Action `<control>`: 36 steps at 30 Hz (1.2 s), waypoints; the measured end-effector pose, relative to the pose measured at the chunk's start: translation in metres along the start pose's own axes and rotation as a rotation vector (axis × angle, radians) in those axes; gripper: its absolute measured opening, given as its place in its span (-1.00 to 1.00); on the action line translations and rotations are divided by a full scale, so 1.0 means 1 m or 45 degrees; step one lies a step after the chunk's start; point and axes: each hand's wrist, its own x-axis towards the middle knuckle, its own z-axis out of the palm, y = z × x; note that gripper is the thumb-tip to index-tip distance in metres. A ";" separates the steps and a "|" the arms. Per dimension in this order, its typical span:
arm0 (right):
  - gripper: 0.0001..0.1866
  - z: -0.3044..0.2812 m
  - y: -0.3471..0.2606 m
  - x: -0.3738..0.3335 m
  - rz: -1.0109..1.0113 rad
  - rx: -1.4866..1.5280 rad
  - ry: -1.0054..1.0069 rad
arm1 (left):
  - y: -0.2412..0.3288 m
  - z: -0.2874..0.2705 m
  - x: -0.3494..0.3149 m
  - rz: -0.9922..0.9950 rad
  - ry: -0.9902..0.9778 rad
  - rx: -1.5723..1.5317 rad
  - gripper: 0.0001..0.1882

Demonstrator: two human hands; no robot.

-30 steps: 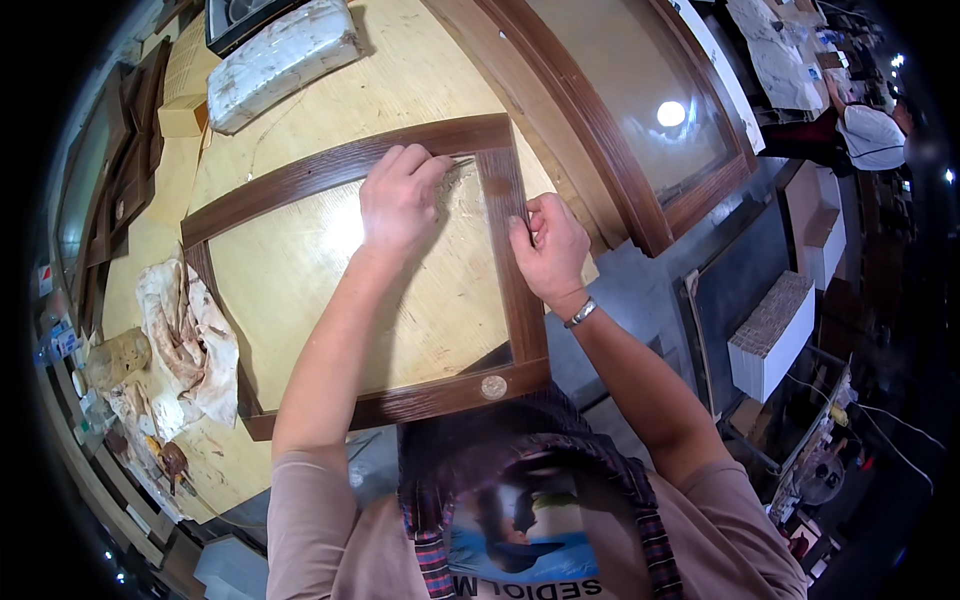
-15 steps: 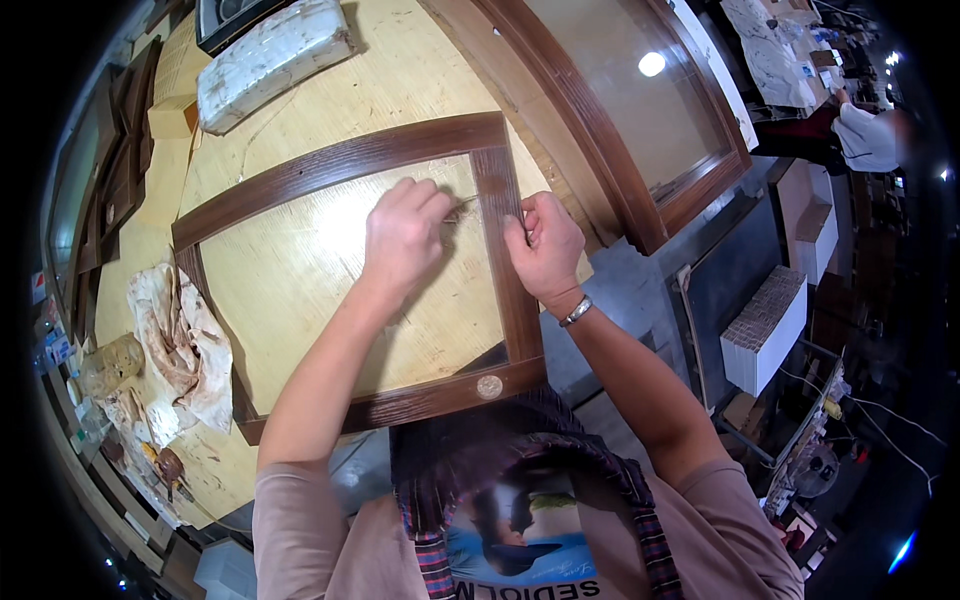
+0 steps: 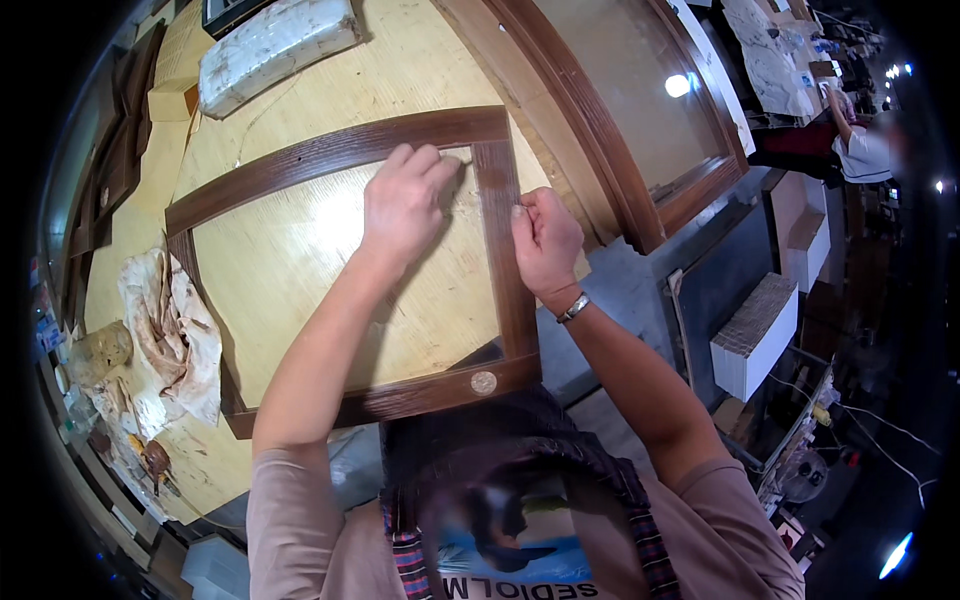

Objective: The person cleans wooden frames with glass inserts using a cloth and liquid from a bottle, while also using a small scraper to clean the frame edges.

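In the head view, a brown wooden frame [image 3: 518,270] is laid flat on the pale worktop [image 3: 215,460], in the middle of the scene, its near rail set just beyond the apron [image 3: 470,430]. A round pale disc [image 3: 484,383] is seen on the near rail, towards the right. The left hand [image 3: 405,205] is held inside the frame, near its far right corner, with the fingers curled; whether anything is pinched cannot be told. The right hand [image 3: 548,240] is curled at the right rail, thumb raised beside the wood; its grip is partly hidden and cannot be told. A metal band [image 3: 574,307] is worn on the right wrist. To the left, a stained cloth [image 3: 172,345] is crumpled on the worktop; at the far left, a white wrapped block [image 3: 278,60] is placed. At the far right, 1 larger glazed frame [image 3: 625,90] is seen.
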 end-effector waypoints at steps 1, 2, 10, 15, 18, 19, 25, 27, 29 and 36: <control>-0.89 0.000 0.000 0.000 -0.006 0.001 0.003 | 0.002 -0.001 -0.003 0.008 -0.041 0.005 -0.77; -0.89 0.000 -0.001 0.000 -0.012 0.005 0.012 | 0.008 -0.004 -0.013 0.039 -0.070 -0.028 -0.77; -0.89 -0.001 -0.002 -0.001 -0.034 -0.004 -0.004 | 0.002 -0.001 -0.007 -0.004 0.047 -0.048 -0.76; -0.89 0.000 0.002 0.000 -0.074 0.005 0.009 | 0.027 -0.008 -0.039 0.031 -0.018 -0.046 -0.83; -0.89 -0.001 -0.001 -0.001 -0.068 0.009 0.011 | 0.023 -0.012 -0.029 0.012 -0.010 -0.076 -0.87; -0.89 -0.001 -0.003 0.001 -0.069 0.008 0.017 | 0.024 -0.013 -0.030 0.006 -0.012 -0.068 -0.89; -0.93 0.003 0.005 0.001 -0.125 -0.080 0.075 | 0.025 -0.003 -0.044 -0.019 0.049 -0.055 -0.91; -0.92 0.002 0.004 0.000 -0.103 -0.091 0.059 | 0.018 -0.003 -0.026 -0.083 0.098 0.058 -0.78; -0.88 0.000 -0.002 0.001 -0.073 -0.075 0.029 | 0.010 0.001 -0.004 -0.049 0.143 0.084 -0.72; -0.88 0.002 0.000 0.000 -0.060 -0.076 0.037 | 0.043 -0.017 -0.053 -0.006 -0.116 -0.122 -0.78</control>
